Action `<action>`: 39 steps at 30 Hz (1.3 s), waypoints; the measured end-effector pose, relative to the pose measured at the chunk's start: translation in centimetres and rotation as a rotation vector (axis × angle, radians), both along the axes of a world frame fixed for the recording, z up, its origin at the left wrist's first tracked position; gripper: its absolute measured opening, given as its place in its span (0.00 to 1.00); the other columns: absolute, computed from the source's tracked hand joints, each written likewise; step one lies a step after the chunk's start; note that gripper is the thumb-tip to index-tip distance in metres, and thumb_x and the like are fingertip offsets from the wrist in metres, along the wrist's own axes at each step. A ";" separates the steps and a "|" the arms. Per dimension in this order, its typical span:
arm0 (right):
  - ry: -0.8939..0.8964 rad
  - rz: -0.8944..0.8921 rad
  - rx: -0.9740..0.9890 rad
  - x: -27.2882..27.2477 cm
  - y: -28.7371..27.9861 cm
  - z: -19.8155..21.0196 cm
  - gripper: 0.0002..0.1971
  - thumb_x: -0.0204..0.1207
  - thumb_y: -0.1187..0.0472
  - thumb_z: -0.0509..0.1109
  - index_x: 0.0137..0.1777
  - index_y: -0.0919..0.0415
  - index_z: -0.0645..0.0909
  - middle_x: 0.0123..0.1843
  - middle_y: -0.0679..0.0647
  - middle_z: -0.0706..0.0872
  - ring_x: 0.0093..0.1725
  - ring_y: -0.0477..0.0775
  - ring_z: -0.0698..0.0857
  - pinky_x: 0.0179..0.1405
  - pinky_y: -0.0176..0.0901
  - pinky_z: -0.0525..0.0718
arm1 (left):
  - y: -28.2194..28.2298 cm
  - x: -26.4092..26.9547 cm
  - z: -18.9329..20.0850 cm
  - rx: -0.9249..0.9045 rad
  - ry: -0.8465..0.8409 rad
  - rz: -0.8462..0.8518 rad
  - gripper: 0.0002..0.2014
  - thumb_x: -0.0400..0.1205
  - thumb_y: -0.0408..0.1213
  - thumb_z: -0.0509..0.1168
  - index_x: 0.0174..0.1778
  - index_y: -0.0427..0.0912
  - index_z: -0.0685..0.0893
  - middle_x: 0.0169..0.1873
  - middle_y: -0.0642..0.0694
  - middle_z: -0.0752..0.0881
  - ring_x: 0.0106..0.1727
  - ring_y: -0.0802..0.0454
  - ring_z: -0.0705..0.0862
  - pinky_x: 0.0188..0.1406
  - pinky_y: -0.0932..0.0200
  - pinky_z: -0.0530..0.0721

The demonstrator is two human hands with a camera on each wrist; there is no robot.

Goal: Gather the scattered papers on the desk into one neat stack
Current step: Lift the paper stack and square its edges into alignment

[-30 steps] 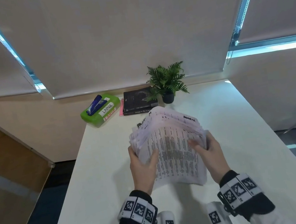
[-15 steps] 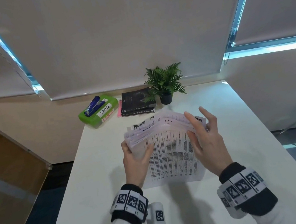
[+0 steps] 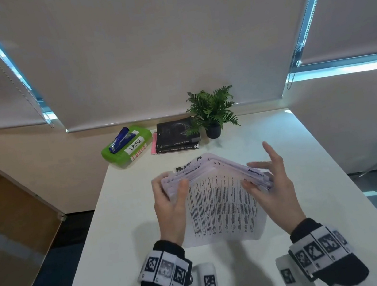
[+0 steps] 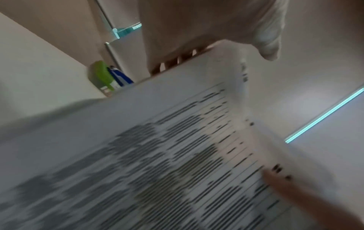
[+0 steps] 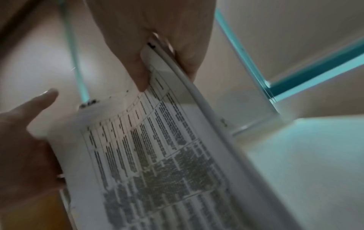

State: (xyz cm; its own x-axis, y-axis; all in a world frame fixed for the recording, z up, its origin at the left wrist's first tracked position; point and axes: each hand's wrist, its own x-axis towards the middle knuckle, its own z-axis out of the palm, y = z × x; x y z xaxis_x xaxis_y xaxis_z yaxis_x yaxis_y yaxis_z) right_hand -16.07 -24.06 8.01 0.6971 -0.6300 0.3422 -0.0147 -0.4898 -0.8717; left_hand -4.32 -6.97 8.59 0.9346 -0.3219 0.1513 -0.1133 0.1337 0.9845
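Since a moment ago, both hands are gripping higher up the sheaf and bowing it more sharply. That thick stack of white printed papers [image 3: 219, 202] is standing on its near edge on the white desk [image 3: 310, 173], arched like a tent. Left hand [image 3: 169, 210] is clamping its left edge, thumb in front. Right hand [image 3: 274, 186] is pinching the right edge, its other fingers spread loosely. Behind, a small potted green fern [image 3: 212, 112] is sitting by the wall.
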 end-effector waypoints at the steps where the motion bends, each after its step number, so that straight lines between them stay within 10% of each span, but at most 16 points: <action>1: -0.029 0.026 0.156 0.0 0.0 0.0 0.39 0.70 0.65 0.76 0.77 0.46 0.61 0.50 0.48 0.85 0.46 0.43 0.86 0.48 0.31 0.83 | -0.4 0.2 1.1 -0.017 -0.049 0.026 0.20 0.73 0.46 0.73 0.58 0.49 0.75 0.43 0.52 0.81 0.39 0.69 0.83 0.39 0.76 0.80; 8: -0.095 0.168 0.404 -0.4 -0.7 -0.1 0.06 0.69 0.68 0.76 0.44 0.61 0.86 0.39 0.55 0.89 0.39 0.49 0.86 0.40 0.34 0.82 | -0.8 0.9 1.8 0.049 -0.187 0.076 0.08 0.76 0.28 0.70 0.43 0.47 0.87 0.51 0.36 0.81 0.46 0.69 0.80 0.44 0.79 0.76; 14: -0.142 0.176 0.471 0.0 -0.4 -0.3 0.05 0.72 0.69 0.73 0.46 0.65 0.86 0.41 0.51 0.91 0.43 0.48 0.88 0.42 0.32 0.83 | -0.7 2.0 0.5 0.099 -0.200 0.114 0.07 0.81 0.32 0.65 0.42 0.50 0.82 0.42 0.43 0.79 0.30 0.64 0.74 0.32 0.74 0.74; 21: -0.139 0.126 0.483 0.1 -0.9 -0.2 0.06 0.73 0.68 0.71 0.49 0.68 0.86 0.44 0.53 0.92 0.45 0.48 0.89 0.43 0.33 0.84 | -0.6 2.0 0.1 0.139 -0.265 0.066 0.06 0.80 0.37 0.66 0.44 0.54 0.76 0.57 0.53 0.81 0.53 0.62 0.82 0.49 0.66 0.78; 26: -0.123 0.066 0.559 0.1 -2.1 0.1 0.08 0.74 0.67 0.70 0.51 0.69 0.85 0.45 0.54 0.91 0.44 0.49 0.89 0.41 0.35 0.86 | 1.6 3.1 -1.1 0.182 -0.095 -0.240 0.47 0.56 0.70 0.73 0.69 0.58 0.64 0.58 0.62 0.82 0.57 0.68 0.83 0.57 0.68 0.79; 34: -0.107 0.016 0.641 0.7 -2.1 0.3 0.11 0.75 0.66 0.70 0.55 0.71 0.83 0.49 0.62 0.90 0.48 0.59 0.89 0.45 0.47 0.87 | 1.9 4.4 -2.8 0.456 -0.020 -0.480 0.50 0.58 0.47 0.82 0.72 0.56 0.59 0.64 0.68 0.76 0.65 0.73 0.75 0.66 0.64 0.75; 39: -0.120 -0.023 0.618 0.9 -1.5 0.9 0.07 0.74 0.66 0.71 0.50 0.69 0.84 0.46 0.60 0.90 0.44 0.56 0.89 0.42 0.46 0.87 | 1.3 4.3 -3.4 0.395 -0.105 -0.283 0.21 0.72 0.35 0.74 0.58 0.53 0.77 0.52 0.61 0.86 0.54 0.68 0.82 0.58 0.59 0.81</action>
